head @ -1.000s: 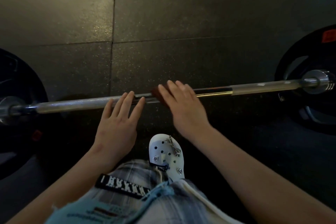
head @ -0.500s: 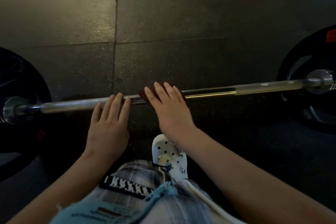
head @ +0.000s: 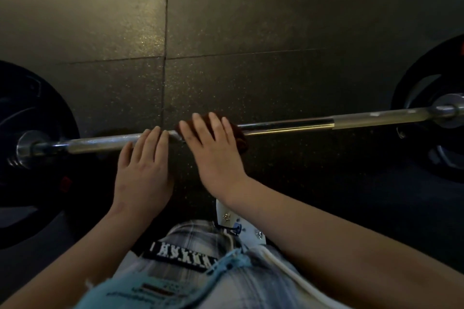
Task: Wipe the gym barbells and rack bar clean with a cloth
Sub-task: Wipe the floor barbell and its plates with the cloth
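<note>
**While the cloth (head: pixel 240 138) is pressed down, the barbell (head: pixel 288 126) is left free both ways**

The dark red cloth is pressed onto the barbell's middle by the straight fingers of the right hand (head: pixel 213 155). The left hand (head: pixel 144 165) is laid just beside it, fingers flat on the shaft. Bare shaft is left free toward the left plate (head: pixel 37 108) and the right plate (head: pixel 442 63). Since half a second ago, cloth and hands are shifted toward the left plate.

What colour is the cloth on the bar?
The cloth is dark reddish brown; head view shows it.
</note>
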